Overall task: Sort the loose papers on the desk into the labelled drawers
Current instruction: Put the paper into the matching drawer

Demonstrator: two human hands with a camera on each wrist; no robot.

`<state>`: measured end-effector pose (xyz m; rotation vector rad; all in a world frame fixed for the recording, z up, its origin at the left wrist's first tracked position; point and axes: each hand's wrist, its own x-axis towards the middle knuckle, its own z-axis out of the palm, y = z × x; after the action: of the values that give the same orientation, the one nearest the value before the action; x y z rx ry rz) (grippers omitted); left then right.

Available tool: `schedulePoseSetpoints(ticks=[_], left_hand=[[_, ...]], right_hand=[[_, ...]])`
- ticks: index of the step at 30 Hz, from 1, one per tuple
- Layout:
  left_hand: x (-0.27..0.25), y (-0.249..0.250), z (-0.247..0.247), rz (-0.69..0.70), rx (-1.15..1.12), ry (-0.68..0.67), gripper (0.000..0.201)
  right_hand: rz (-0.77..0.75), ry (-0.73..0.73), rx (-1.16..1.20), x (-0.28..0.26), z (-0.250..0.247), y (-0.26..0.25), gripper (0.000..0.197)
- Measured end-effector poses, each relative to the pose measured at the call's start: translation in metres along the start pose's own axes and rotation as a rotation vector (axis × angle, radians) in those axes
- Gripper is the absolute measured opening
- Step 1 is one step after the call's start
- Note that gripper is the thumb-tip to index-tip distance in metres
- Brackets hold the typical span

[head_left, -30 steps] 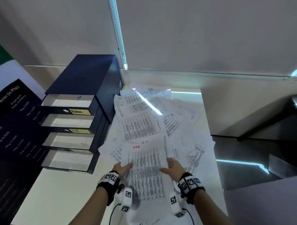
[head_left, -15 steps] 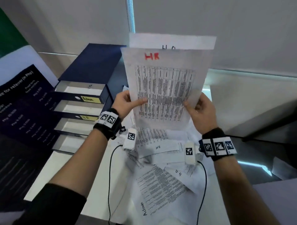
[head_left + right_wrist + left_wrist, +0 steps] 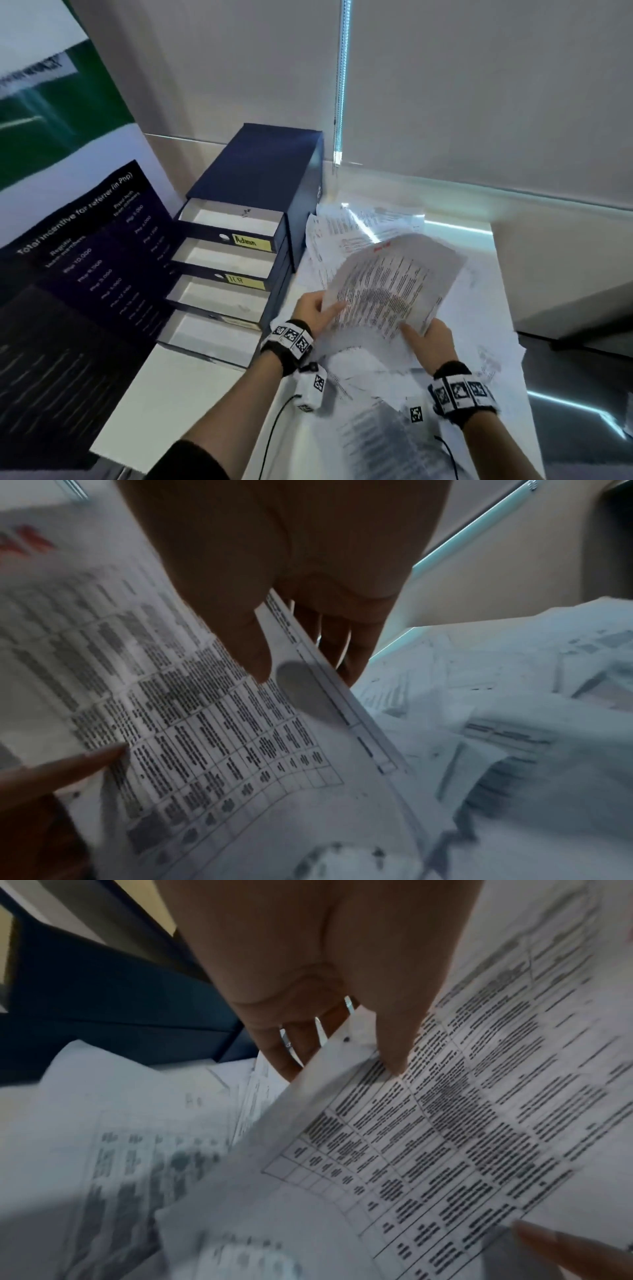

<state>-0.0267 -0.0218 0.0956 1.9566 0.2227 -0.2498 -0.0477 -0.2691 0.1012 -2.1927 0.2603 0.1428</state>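
Both hands on one held sheet [image 3: 387, 291], lifted clear of the loose papers [image 3: 394, 404] below: left hand [image 3: 313, 313] pinching the near-left edge, thumb on top and fingers [image 3: 289, 1053] underneath; right hand [image 3: 430, 337] pinching the near-right corner the same way. Red heading near the sheet's far edge, too blurred to read, so target drawer not confirmable from here. More than one layer visible at the right-hand edge in the right wrist view; possibly two sheets stuck together, risk of misfiling one. Sheet already bowed between the grips; crease or tear likely if the hands pull apart or twist. Wrist cables hanging over the heap; snag could drag papers toward the near counter [image 3: 191, 411] edge. Pile also spilling close to the right counter edge, easy to sweep sheets off on a careless reach. Left and farther out: drawer unit [image 3: 260, 171] with four drawers pulled open, stepped, top Admin drawer [image 3: 236, 222], then ICR drawer [image 3: 222, 260], lower two labels unreadable. Bare counter strip in front of the drawers gives an open leftward path. Poster [image 3: 85, 257] leaning tight against the unit's left side, little room there. Wall close behind.
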Motion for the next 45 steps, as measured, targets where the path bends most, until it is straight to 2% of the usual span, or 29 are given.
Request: schedulePoseSetpoints(ticks=[3,5,6,8,10,13,14,16,18,20,22,26,29,32,35,37,40,43,45], left_hand=[[0.002,0.019,-0.039,0.097,-0.18,0.107,0.036],[-0.003,0.025,-0.074,0.109,-0.264,0.074,0.022],[-0.007,0.021,-0.093,0.084,-0.272,0.015,0.026],[-0.014,-0.001,-0.13,0.009,-0.255,-0.036,0.046],[-0.028,-0.027,-0.168,-0.029,-0.255,0.027,0.054],[-0.058,-0.047,-0.218,-0.041,-0.303,0.157,0.053],[-0.067,-0.049,-0.233,-0.03,-0.306,0.193,0.05],[-0.084,-0.05,-0.264,-0.042,-0.391,0.254,0.044],[-0.103,-0.045,-0.29,-0.074,-0.487,0.29,0.046],[-0.121,-0.04,-0.308,-0.097,-0.538,0.295,0.049],[-0.135,-0.04,-0.317,-0.105,-0.567,0.297,0.05],[-0.146,-0.037,-0.312,-0.096,-0.599,0.333,0.043],[-0.146,-0.034,-0.305,-0.052,-0.681,0.224,0.045],[-0.135,-0.035,-0.303,-0.034,-0.662,0.124,0.043],[-0.111,-0.039,-0.299,-0.103,-0.668,0.251,0.037],[-0.089,-0.047,-0.3,-0.131,-0.59,0.328,0.035],[-0.054,-0.061,-0.308,-0.166,-0.345,0.332,0.036],[-0.026,-0.066,-0.317,-0.247,-0.217,0.284,0.042],[-0.013,-0.064,-0.324,-0.28,-0.111,0.188,0.037]], right_hand=[[-0.129,0.052,0.055,0.005,0.005,-0.046,0.027],[-0.235,0.044,0.167,0.001,0.012,-0.084,0.014],[-0.261,0.025,0.227,0.0,0.019,-0.099,0.021],[-0.275,-0.035,0.316,0.003,0.042,-0.12,0.037],[-0.252,-0.129,0.344,0.004,0.075,-0.129,0.052],[-0.184,-0.338,0.466,-0.009,0.125,-0.139,0.089],[-0.166,-0.403,0.528,-0.015,0.14,-0.144,0.095],[-0.167,-0.499,0.567,-0.028,0.166,-0.155,0.089],[-0.144,-0.623,0.555,-0.042,0.187,-0.167,0.067],[-0.033,-0.742,0.665,-0.057,0.201,-0.174,0.055],[0.07,-0.82,0.78,-0.068,0.21,-0.178,0.051],[0.147,-0.779,0.825,-0.067,0.211,-0.181,0.051],[0.128,-0.704,0.79,-0.053,0.198,-0.187,0.048],[0.156,-0.609,0.753,-0.032,0.193,-0.192,0.041],[0.161,-0.586,0.66,-0.022,0.189,-0.198,0.043],[0.121,-0.65,0.601,-0.022,0.183,-0.203,0.038],[0.025,-0.784,0.513,-0.021,0.18,-0.206,0.035],[0.018,-0.647,0.505,-0.008,0.186,-0.212,0.029],[0.035,-0.567,0.511,0.004,0.187,-0.218,0.023]])
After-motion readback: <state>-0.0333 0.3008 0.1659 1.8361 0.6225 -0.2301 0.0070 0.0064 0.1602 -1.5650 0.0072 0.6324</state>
